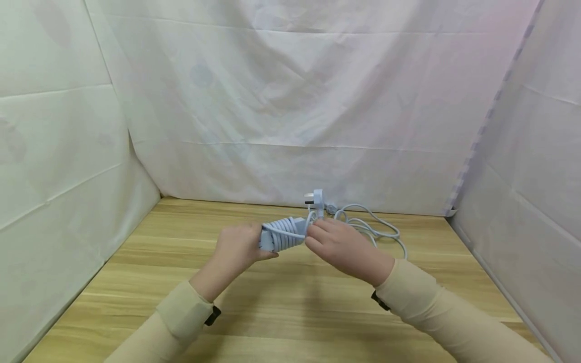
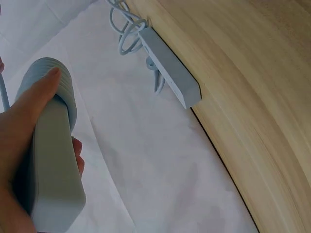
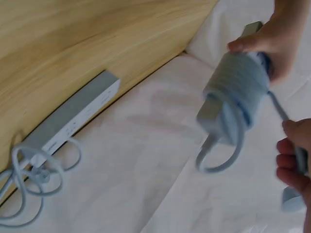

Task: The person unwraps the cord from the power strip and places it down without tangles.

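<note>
Above a wooden table [image 1: 272, 312], a cord-wrapped power strip [image 1: 285, 237] is held just left of the right hand [image 1: 343, 248], its long axis running left to right; the left hand [image 1: 238, 245] grips its left end. The right hand's fingers curl round the cord [image 1: 290, 234] beside the plug [image 1: 318, 199]. A second strip [image 3: 73, 114] lies beyond; no container shows.

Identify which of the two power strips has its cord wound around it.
The power strip gripped by the left hand: its wound cord circles it in close turns. The other strip rests on the table, its loose cord lying in loops.
</note>
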The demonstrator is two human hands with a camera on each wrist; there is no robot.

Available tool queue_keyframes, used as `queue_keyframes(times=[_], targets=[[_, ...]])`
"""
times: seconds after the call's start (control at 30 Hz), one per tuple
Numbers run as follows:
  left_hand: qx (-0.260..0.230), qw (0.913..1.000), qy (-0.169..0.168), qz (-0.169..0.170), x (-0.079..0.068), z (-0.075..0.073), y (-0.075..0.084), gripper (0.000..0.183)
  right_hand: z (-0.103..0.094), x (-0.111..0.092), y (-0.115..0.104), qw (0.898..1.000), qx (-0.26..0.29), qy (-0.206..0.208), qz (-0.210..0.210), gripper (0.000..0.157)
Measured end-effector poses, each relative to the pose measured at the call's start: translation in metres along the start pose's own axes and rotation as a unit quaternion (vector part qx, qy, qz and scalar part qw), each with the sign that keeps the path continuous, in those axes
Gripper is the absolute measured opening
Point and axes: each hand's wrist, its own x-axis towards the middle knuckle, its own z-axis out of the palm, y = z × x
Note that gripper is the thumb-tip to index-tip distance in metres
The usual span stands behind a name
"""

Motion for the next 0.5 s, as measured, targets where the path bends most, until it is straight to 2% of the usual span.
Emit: queue_keyframes(times=[0.1,0.2,0.3,0.4,0.5], targets=[[0.011,0.9993,0.007,0.034,-0.004,0.001,-0.002,0.063,-0.003,-0.004,0.006,0.999,-0.021,-0.011,-0.036,0.036],[0.023,0.9967,0.030,0.073,-0.009,0.001,-0.004,0.062,-0.004,-0.008,0.011,0.998,-0.027,-0.018,-0.055,0.035],[0.025,0.9903,0.066,0.120,-0.014,0.000,-0.005,0.062,-0.004,-0.012,0.017,0.998,-0.013,-0.012,-0.053,0.029],[0.016,0.9810,0.101,0.165,-0.018,-0.002,-0.005,0.060,-0.001,-0.018,0.023,0.999,0.009,-0.003,-0.038,0.016],[0.007,0.9738,0.119,0.194,-0.021,-0.004,-0.003,0.058,0.002,-0.023,0.027,0.999,0.030,-0.009,-0.023,0.018]])
